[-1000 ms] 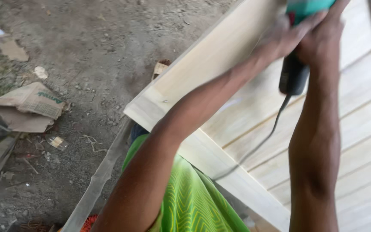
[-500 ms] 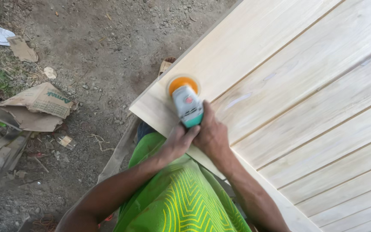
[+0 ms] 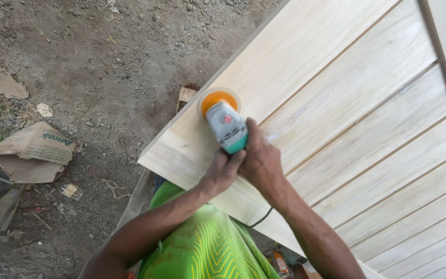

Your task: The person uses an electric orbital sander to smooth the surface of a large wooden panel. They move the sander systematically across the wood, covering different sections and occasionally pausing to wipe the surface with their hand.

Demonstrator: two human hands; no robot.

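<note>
Both hands are closed around the rear body of the sander: the left hand wraps it from below-left, the right hand from the right. The tool's long axis runs away from the person, its orange disc at the far end, flat on the pale wooden panel near the panel's left edge. The hands are equally near.

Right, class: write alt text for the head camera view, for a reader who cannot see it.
Both hands, left hand and right hand, grip a teal-and-grey power sander with an orange disc, pressed on a pale wooden slatted panel. Cardboard scraps lie on bare dirt.
</note>
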